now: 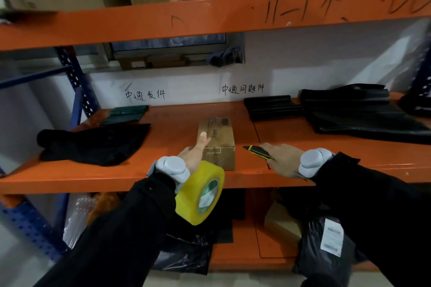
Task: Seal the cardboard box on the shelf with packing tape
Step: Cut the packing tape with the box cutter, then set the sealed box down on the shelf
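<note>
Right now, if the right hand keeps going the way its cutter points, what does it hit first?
Probably the cardboard box. The right hand aims the yellow-and-black cutter leftward, with only bare orange shelf between tip and box. Depth is unclear, so it might pass in front.

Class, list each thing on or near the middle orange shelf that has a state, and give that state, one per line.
Small brown cardboard box: flaps closed, flat on shelf.
Yellow packing tape roll: hanging around left wrist.
Yellow-and-black utility knife: gripped in right hand.
Left hand: resting on box.
Right hand: closed on knife.
</note>
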{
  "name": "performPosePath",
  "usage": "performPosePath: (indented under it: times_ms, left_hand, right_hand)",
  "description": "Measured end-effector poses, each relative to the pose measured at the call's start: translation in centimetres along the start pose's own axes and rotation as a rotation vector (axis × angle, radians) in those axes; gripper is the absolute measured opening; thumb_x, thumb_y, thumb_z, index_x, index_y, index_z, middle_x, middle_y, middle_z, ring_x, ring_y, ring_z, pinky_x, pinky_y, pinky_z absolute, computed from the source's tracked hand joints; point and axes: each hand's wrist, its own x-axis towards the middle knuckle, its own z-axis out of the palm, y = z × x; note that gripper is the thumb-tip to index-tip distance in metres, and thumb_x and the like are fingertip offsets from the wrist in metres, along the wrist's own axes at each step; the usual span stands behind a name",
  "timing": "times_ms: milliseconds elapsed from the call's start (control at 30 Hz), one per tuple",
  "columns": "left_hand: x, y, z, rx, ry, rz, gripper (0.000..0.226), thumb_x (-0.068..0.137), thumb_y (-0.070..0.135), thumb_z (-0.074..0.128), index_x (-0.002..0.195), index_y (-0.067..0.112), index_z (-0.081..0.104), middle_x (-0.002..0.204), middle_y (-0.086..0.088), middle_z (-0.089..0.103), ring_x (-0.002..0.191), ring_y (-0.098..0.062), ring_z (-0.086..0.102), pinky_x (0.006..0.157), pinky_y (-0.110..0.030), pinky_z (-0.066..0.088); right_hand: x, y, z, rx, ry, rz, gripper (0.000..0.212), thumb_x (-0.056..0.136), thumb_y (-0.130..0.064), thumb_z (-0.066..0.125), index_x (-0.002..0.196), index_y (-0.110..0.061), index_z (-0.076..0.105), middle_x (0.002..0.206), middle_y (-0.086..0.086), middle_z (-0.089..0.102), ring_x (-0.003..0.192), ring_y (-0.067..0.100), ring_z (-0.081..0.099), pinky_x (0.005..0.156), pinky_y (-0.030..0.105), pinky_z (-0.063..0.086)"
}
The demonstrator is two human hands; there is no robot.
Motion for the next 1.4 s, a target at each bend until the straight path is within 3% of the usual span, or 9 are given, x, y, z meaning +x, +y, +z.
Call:
performPosePath:
  times_ms: [200,333,500,667,800,1000,1167,1300,1400]
  left_hand:
    - [-0.7,-0.4,-0.3,-0.037,0.013,0.022,0.071,0.09,0.076,-0.002,0.146,0.054,0.036,0.16,0.001,0.033,0.146,-0.03,0.03,0.116,-0.039,0.019]
    - [-0.8,-0.8,-1.2,-0.016,0.032,0.003,0.069,0.091,0.074,-0.002,0.146,0.054,0.035,0.16,0.003,0.033,0.146,-0.029,0.032,0.109,-0.036,0.024]
    - [-0.9,-1.2,-3.1,-0.008,0.072,-0.013,0.064,0.097,0.065,-0.003,0.149,0.05,0.031,0.159,-0.001,0.036,0.132,-0.024,0.042,0.101,-0.034,0.025]
    - [0.2,-2.9,-5.5,-0.044,0.167,-0.051,0.066,0.094,0.07,-0.003,0.147,0.054,0.032,0.162,0.003,0.029,0.151,-0.027,0.015,0.118,-0.04,0.007]
    - [1.2,-3.7,-8.0,-0.11,0.299,-0.041,0.067,0.094,0.072,0.001,0.146,0.051,0.036,0.159,-0.005,0.035,0.146,-0.03,0.031,0.116,-0.039,0.019]
    - [1.9,-3.0,-8.4,-0.155,0.598,-0.084,0.071,0.091,0.079,0.011,0.142,0.046,0.047,0.142,-0.009,0.056,0.129,-0.038,0.047,0.111,-0.045,0.03]
    - [3.2,-2.5,-6.7,-0.097,0.626,-0.081,0.066,0.095,0.072,0.016,0.143,0.04,0.049,0.13,-0.019,0.06,0.12,-0.041,0.051,0.091,-0.039,0.033]
    - [4.9,-2.0,-5.7,-0.032,0.602,-0.016,0.065,0.094,0.073,0.019,0.144,0.042,0.046,0.125,-0.019,0.063,0.114,-0.041,0.055,0.085,-0.037,0.036]
    - [5.8,-1.7,-5.4,0.061,0.613,0.022,0.066,0.093,0.075,0.018,0.142,0.041,0.047,0.116,-0.019,0.065,0.105,-0.04,0.058,0.077,-0.034,0.035]
  right_hand:
    - [1.2,0.1,0.7,0.146,0.049,0.151,0.033,0.1,-0.032,0.047,0.128,-0.014,0.045,0.097,0.006,0.063,0.079,0.025,0.062,0.063,0.032,0.046]
    - [3.2,-1.4,1.6,0.124,0.057,0.258,0.034,0.1,-0.013,0.047,0.132,-0.002,0.041,0.097,0.009,0.054,0.081,0.025,0.052,0.052,0.026,0.032]
    - [6.1,-2.4,3.1,0.14,0.108,0.34,0.035,0.098,-0.005,0.045,0.132,0.0,0.043,0.12,0.017,0.06,0.089,0.027,0.054,0.072,0.029,0.037]
    - [8.6,-2.4,3.8,0.146,0.037,0.357,0.063,0.086,-0.005,0.061,0.143,-0.013,0.035,0.134,0.015,0.039,0.103,0.033,0.058,0.088,0.039,0.05]
    - [9.6,-2.8,4.8,0.066,0.041,0.403,0.051,0.095,-0.006,0.051,0.142,-0.008,0.033,0.14,0.016,0.034,0.124,0.033,0.05,0.105,0.039,0.038]
    - [11.4,-2.3,6.4,0.03,-0.007,0.415,0.045,0.101,-0.015,0.041,0.145,-0.01,0.035,0.142,0.014,0.033,0.129,0.031,0.044,0.107,0.036,0.035]
    - [11.8,-2.4,5.9,-0.049,-0.077,0.42,0.052,0.1,-0.029,0.048,0.147,-0.014,0.034,0.148,0.011,0.031,0.135,0.032,0.038,0.108,0.037,0.034]
    - [11.1,-2.5,3.7,0.244,0.291,0.303,0.055,0.103,-0.045,0.03,0.144,-0.01,0.04,0.146,0.014,0.037,0.132,0.035,0.04,0.107,0.041,0.034]
    - [10.4,-4.1,1.5,0.4,0.52,0.007,0.061,0.1,-0.053,0.035,0.148,-0.015,0.038,0.153,0.002,0.033,0.14,0.023,0.035,0.113,0.031,0.028]
